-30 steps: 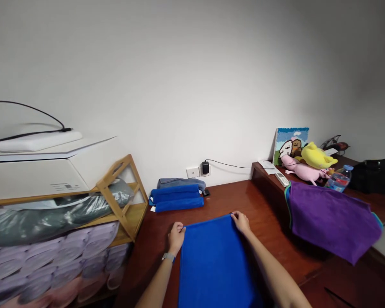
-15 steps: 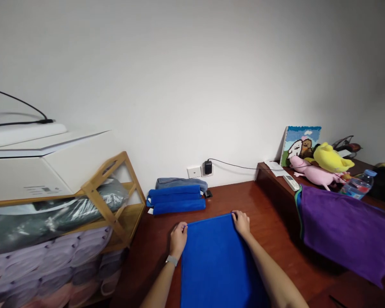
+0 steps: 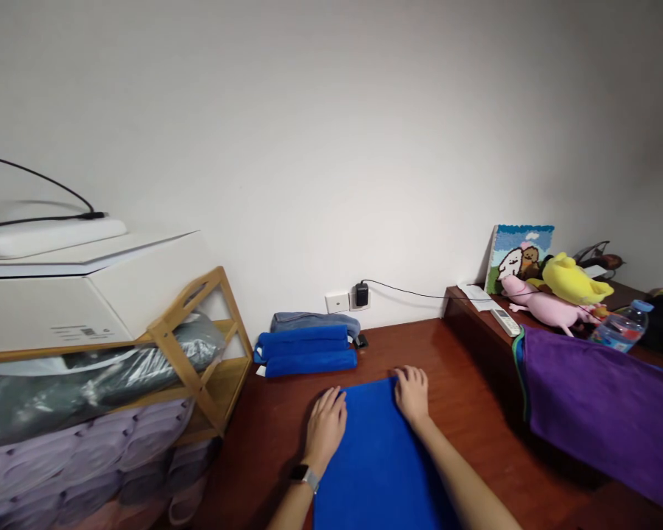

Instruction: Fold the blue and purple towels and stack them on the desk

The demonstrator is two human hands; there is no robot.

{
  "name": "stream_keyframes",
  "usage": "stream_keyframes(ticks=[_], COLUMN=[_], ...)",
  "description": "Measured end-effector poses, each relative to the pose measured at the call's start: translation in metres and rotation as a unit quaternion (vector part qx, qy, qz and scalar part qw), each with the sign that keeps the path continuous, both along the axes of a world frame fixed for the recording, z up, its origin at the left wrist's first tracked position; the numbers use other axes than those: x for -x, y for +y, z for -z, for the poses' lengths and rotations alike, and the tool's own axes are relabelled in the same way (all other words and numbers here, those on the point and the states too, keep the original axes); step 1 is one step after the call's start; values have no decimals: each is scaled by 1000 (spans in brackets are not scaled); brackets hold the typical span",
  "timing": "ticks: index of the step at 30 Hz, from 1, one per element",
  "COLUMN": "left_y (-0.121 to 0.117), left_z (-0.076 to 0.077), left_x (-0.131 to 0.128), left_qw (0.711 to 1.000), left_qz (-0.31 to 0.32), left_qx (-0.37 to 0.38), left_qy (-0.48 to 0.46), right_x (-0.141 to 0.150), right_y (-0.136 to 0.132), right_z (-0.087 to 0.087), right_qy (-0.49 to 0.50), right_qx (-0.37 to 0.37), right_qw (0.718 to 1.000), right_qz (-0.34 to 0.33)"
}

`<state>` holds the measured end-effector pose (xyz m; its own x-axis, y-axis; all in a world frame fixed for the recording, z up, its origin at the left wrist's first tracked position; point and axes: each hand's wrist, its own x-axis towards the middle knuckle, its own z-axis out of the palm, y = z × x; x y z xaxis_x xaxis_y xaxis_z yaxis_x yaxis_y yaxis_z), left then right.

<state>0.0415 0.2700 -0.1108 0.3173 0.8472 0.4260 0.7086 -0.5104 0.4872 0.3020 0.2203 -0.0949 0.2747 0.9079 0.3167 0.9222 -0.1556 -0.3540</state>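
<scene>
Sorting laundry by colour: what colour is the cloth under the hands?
The cloth is plain bright blue, seen in the head view.

The left hand (image 3: pixel 325 430) and right hand (image 3: pixel 412 395) press flat on the far edge of a blue towel (image 3: pixel 381 460); folded blue towels (image 3: pixel 305 352) lie beyond it, a purple towel (image 3: pixel 597 419) to its right.

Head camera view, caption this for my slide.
Left hand and right hand rest on a blue towel on a wooden desk.
</scene>
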Motion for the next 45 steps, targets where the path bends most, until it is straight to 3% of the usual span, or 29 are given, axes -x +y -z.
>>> stream_keyframes(ticks=[3, 6, 10, 16, 18, 21, 24, 27, 31, 36, 39, 43, 45], left_y=[-10, -9, -3, 2, 2, -3, -17, -30, -31, -27, -46, -92, -109], left_z=[11, 23, 30, 24, 21, 19, 21, 29, 36, 24, 17, 23, 28], left_x=[-18, -17, -1, 7, 5, -5, -21, -28, -12, 3, -5, -18, -18], left_qw=[993, 985, 984, 981, 981, 984, 984, 982, 983, 982, 984, 982, 981], left_qz=[14, 1, -23, -24, -22, -17, 13, 30, 7, -11, -3, 64, 63], left_qx=[-20, -17, -4, 43, 40, -5, -42, -16, -2, 1, -23, -45, -29], left_qy=[115, 170, 179, 189, 190, 179, 171, 187, 185, 190, 177, 169, 180], right_x=[48, 70, 37, -30, -29, -4, 35, 55, 25, -21, -5, 46, 60], right_y=[2, 5, 2, -6, -6, -5, -9, -16, -25, -31, -44, -75, -90], right_z=[5, 16, 22, 9, 4, 2, 11, 26, 30, 7, 4, 26, 35], right_qy=[-10, 2, 2, 9, 0, -22, -26, -14, -9, 0, -3, -6, -1], right_qx=[9, 52, 100, 174, 179, 127, 63, 61, 92, 151, 116, 53, 54], right_qw=[990, 983, 987, 983, 982, 989, 986, 979, 983, 985, 989, 985, 982], right_qz=[-141, -174, -128, -60, -56, -77, -151, -196, -157, -81, -91, -164, -183])
